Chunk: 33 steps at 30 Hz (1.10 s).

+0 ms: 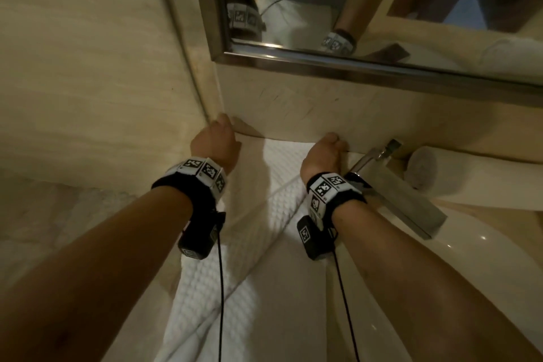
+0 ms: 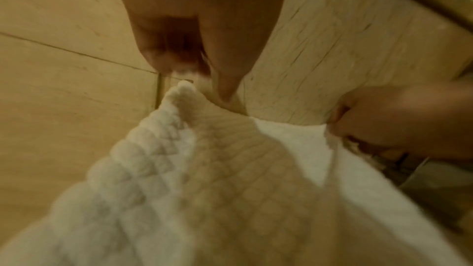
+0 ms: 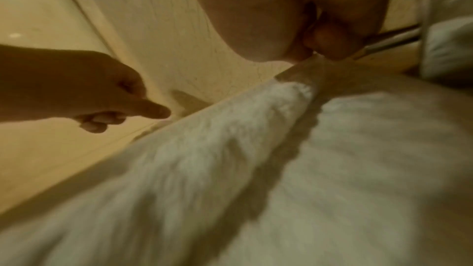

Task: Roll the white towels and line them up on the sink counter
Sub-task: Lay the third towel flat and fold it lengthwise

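both hands, left hand [image 1: 216, 142] and right hand [image 1: 324, 156], each pinching a far corner of white towel [image 1: 276, 203] on counter [image 1: 296, 288], rolled towel [image 1: 423, 167] beside faucet [image 1: 393, 194]

- White waffle towel [image 1: 258, 232] lies flat on the counter, left of the faucet [image 1: 393, 191].
- Left hand [image 1: 216, 142] and right hand [image 1: 324, 153] sit at its far corners.
- 1 rolled towel [image 1: 426, 167] lies right of the faucet.

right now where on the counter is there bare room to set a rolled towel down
Bare counter shows right of the rolled towel, along the wall below the mirror. Left of the faucet it is crowded: both hands pinch the spread towel there.
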Motion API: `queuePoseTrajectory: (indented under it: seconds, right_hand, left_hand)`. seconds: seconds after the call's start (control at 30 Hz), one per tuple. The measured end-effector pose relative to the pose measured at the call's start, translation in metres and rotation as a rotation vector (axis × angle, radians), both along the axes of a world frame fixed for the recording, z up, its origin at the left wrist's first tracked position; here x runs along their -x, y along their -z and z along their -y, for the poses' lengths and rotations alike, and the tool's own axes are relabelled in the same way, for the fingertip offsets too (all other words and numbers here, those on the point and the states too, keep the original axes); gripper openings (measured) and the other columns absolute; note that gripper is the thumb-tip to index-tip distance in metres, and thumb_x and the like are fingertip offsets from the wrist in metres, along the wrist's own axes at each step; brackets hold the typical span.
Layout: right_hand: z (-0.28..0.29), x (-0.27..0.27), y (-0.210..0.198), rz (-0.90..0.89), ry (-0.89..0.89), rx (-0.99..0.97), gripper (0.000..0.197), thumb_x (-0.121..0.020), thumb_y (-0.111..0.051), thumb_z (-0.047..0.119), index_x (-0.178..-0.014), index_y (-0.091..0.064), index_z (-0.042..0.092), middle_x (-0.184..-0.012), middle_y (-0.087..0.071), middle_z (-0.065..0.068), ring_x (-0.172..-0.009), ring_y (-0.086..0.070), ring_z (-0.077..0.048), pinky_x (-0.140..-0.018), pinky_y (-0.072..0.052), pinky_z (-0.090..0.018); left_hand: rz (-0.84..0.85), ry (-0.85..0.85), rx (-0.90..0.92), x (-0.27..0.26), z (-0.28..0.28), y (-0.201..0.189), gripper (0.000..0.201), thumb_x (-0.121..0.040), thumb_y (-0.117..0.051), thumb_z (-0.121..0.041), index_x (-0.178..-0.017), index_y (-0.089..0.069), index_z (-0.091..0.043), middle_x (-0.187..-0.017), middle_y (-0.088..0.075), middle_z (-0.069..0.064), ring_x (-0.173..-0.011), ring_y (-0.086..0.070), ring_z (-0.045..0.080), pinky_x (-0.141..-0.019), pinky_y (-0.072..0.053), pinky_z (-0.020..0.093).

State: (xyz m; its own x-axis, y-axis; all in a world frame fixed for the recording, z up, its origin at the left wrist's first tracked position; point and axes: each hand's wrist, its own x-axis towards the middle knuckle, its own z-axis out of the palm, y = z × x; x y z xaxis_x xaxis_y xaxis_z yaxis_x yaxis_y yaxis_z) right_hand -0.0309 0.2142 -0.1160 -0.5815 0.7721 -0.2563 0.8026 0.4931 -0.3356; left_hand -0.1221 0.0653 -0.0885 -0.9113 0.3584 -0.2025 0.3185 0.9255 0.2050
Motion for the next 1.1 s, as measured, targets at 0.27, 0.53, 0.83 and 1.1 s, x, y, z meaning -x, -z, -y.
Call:
queuePoseTrajectory:
  seconds: [0.27,0.53,0.83,1.1]
  right_hand:
    - [0.074,-0.071,-0.033,-0.108,-0.637,0.414,0.043,-0.092,-0.057,0.021,-0.133,-0.046,0.015,-0.128,-0.041,-0.006,-0.114,-0.048,-0.028,-0.1,-0.041,-0.034]
    - [0.094,-0.093,0.002,-0.04,-0.584,0.375,0.052,-0.088,-0.067,0.022,-0.135,-0.046,0.018,-0.138,-0.024,-0.009,-0.123,-0.045,-0.027,-0.11,-0.036,-0.031]
    - [0.1,-0.098,0.015,-0.132,-0.587,0.312,0.047,-0.093,-0.058,0.009,-0.138,-0.047,0.02,-0.135,-0.026,-0.008,-0.114,-0.045,-0.02,-0.088,-0.037,-0.007]
    - [0.101,-0.103,0.021,-0.176,-0.612,0.264,0.045,-0.09,-0.054,-0.006,-0.129,-0.055,0.017,-0.132,-0.025,-0.007,-0.1,-0.044,-0.011,-0.075,-0.029,0.001]
  left_hand:
    - [0.294,0.192,-0.018,-0.065,0.04,-0.01,0.042,-0.084,-0.054,-0.005,-0.126,-0.055,-0.009,-0.127,-0.051,0.013,-0.117,-0.051,0.028,-0.096,-0.041,0.032]
    - [0.342,0.229,0.158,-0.119,0.097,-0.012,0.042,-0.077,-0.059,-0.018,-0.117,-0.051,-0.025,-0.114,-0.056,0.006,-0.108,-0.049,0.027,-0.087,-0.047,0.037]
    - [0.246,0.142,0.046,-0.15,0.123,0.009,0.073,-0.066,-0.075,-0.013,-0.128,-0.036,-0.011,-0.129,-0.03,0.013,-0.119,-0.039,0.034,-0.096,-0.043,0.042]
    - [0.267,0.18,0.308,-0.151,0.115,-0.009,0.05,-0.081,-0.068,-0.04,-0.119,-0.06,-0.008,-0.112,-0.062,0.013,-0.105,-0.059,0.031,-0.081,-0.048,0.034]
